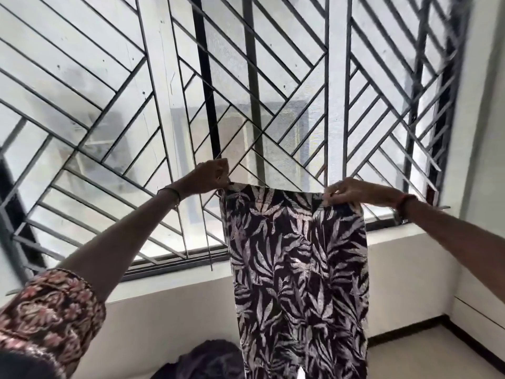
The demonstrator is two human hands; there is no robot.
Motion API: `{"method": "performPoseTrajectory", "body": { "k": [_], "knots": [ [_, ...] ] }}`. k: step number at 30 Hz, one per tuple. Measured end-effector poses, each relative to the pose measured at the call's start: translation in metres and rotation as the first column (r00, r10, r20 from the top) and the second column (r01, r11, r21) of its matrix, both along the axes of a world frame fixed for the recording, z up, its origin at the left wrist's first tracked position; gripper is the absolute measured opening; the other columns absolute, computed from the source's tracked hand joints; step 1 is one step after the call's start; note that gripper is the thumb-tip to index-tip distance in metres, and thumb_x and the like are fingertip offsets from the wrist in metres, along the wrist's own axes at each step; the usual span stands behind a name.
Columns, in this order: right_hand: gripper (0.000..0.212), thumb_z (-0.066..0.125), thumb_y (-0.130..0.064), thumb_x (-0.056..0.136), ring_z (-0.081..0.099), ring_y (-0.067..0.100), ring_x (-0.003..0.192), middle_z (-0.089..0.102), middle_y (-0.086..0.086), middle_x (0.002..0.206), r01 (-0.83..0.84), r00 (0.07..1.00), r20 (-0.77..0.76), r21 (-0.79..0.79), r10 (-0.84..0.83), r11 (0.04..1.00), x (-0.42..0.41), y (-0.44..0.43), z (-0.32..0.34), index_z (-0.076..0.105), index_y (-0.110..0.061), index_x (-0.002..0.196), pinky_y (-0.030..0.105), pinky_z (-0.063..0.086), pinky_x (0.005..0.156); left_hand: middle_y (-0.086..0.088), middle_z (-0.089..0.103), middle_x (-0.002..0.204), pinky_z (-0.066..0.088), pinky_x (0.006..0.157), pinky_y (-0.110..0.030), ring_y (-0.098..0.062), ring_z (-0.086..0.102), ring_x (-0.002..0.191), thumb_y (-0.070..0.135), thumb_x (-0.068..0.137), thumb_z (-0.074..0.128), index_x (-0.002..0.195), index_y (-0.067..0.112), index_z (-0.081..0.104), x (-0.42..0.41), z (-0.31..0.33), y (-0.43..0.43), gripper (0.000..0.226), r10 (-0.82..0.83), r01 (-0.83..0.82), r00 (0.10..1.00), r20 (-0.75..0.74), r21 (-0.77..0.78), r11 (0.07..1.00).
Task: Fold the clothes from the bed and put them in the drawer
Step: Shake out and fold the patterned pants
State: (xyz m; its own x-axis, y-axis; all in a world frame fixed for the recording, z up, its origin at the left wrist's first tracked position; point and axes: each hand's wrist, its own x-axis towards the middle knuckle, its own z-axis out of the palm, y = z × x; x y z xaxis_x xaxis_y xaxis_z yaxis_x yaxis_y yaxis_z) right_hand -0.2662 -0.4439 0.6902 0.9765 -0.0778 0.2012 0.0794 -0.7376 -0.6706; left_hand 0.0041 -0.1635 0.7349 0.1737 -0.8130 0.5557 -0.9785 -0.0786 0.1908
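A dark garment with a pale leaf print [297,274] hangs flat in the air in front of the window. My left hand [210,175] pinches its top left corner. My right hand [347,191] pinches its top right corner. Both arms are raised and stretched forward, so the cloth's top edge is pulled straight between the hands. The lower end of the garment runs out of the frame at the bottom. The drawer is not in view.
A large window with a black diagonal metal grille [246,91] fills the background above a white sill [410,236]. A dark heap of cloth [207,359] lies below at the bottom edge. A white wall [486,187] stands on the right.
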Motion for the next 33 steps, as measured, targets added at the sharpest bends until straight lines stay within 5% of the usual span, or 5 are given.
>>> {"method": "performPoseTrajectory", "body": {
  "k": [4, 9, 17, 26, 33],
  "knots": [
    [0.020, 0.074, -0.032, 0.074, 0.046, 0.002, 0.051, 0.059, -0.008, 0.057, 0.005, 0.986, -0.163, -0.160, -0.031, 0.987, 0.010, 0.008, -0.011, 0.074, -0.015, 0.064, 0.013, 0.032, 0.047, 0.015, 0.056, 0.072, 0.039, 0.061, -0.012, 0.002, 0.053, 0.066, -0.014, 0.082, 0.055, 0.081, 0.043, 0.057, -0.010, -0.002, -0.001, 0.057, -0.044, 0.036, 0.998, 0.041, 0.190, 0.981],
    [0.069, 0.067, -0.073, 0.058, 0.044, 0.003, 0.052, 0.056, -0.007, 0.059, 0.048, 0.899, -0.387, -0.374, -0.203, 0.926, 0.014, 0.006, -0.016, 0.069, -0.005, 0.071, 0.016, 0.033, 0.050, -0.004, 0.061, 0.075, 0.032, 0.069, -0.023, -0.024, 0.055, 0.078, -0.010, 0.080, 0.046, 0.081, 0.010, 0.068, -0.026, -0.005, 0.001, 0.029, -0.035, -0.141, 0.912, 0.408, 0.392, 0.909],
    [0.041, 0.066, -0.041, 0.085, 0.033, 0.010, 0.051, 0.041, -0.004, 0.057, 0.032, 0.807, -0.425, -0.661, -0.410, 0.750, 0.015, 0.002, -0.034, 0.046, -0.018, 0.058, 0.022, 0.025, 0.045, 0.011, 0.062, 0.101, 0.025, 0.082, -0.018, -0.009, 0.049, 0.100, 0.016, 0.095, 0.046, 0.099, 0.026, 0.066, -0.031, -0.015, -0.003, 0.022, -0.147, -0.333, 0.634, 0.759, 0.440, 0.834],
    [0.032, 0.038, -0.035, 0.098, 0.054, 0.025, 0.116, 0.059, 0.008, 0.126, 0.298, 0.806, -0.082, -0.799, -0.586, 0.522, 0.019, -0.009, -0.053, 0.051, -0.021, 0.125, 0.047, 0.036, 0.098, 0.011, 0.062, 0.082, 0.026, 0.080, -0.034, -0.011, 0.060, 0.081, 0.058, 0.091, 0.037, 0.081, 0.031, 0.065, -0.008, -0.045, 0.002, 0.040, -0.045, -0.495, 0.395, 0.918, 0.254, 0.831],
    [0.043, 0.035, 0.001, 0.092, 0.063, 0.028, 0.099, 0.065, 0.012, 0.108, 0.619, 0.710, 0.275, -0.682, -0.648, 0.389, 0.032, 0.003, -0.040, 0.032, -0.005, 0.135, 0.052, 0.029, 0.102, 0.013, 0.063, 0.078, 0.035, 0.087, -0.034, -0.007, 0.062, 0.064, 0.048, 0.089, 0.055, 0.086, 0.030, 0.065, -0.035, -0.050, -0.013, 0.021, 0.333, -0.722, 0.406, 0.851, 0.075, 0.688]
  ]
}}
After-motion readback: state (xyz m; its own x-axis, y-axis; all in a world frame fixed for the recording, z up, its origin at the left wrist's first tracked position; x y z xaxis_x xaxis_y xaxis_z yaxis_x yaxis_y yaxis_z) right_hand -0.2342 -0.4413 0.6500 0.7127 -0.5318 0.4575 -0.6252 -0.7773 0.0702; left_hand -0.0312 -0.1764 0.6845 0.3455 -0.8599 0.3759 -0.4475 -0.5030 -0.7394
